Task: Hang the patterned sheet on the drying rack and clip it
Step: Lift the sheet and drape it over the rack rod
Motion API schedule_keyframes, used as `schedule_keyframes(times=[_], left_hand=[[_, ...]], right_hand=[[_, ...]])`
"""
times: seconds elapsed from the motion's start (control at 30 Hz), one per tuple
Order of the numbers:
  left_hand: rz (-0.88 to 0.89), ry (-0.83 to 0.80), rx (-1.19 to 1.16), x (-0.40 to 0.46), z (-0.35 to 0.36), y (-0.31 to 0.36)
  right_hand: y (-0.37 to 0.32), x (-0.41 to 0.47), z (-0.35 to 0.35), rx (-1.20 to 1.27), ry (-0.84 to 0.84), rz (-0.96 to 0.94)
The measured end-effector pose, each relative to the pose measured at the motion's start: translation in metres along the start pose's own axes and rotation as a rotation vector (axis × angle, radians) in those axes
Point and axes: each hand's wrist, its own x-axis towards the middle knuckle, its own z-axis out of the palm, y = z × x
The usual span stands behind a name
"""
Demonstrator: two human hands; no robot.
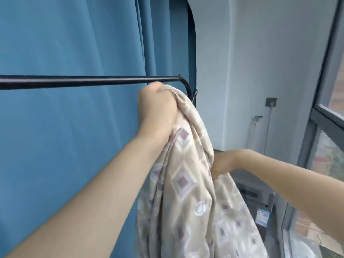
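The left hand [157,107] is clenched around a gathered bunch of the sheet [188,183], raised just below the rack [89,81], a smooth black metal bar that bends down at its right end in front of the blue curtain [65,43]. The sheet is soft beige fabric printed with pale diamonds and mauve squares; it hangs in thick folds from that fist. Lower down, the right hand [222,162] pinches the sheet's edge, fingers partly buried in cloth. Behind stands a grey appliance [260,194] with a blue-and-white label [262,216], too blurred to read.
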Motion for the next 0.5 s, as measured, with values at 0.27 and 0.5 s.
schedule_keyframes(times=[0.27,0.5], left_hand=[[-0.072,-0.737,0.822,0.028,-0.074,0.035],[-0.063,-0.435,0.765,0.009,0.007,-0.041]], right_hand=[[-0.003,-0.050,-0.119,0.221,0.887,-0.010],[-0.091,-0.101,-0.179,-0.140,1.327,-0.299]])
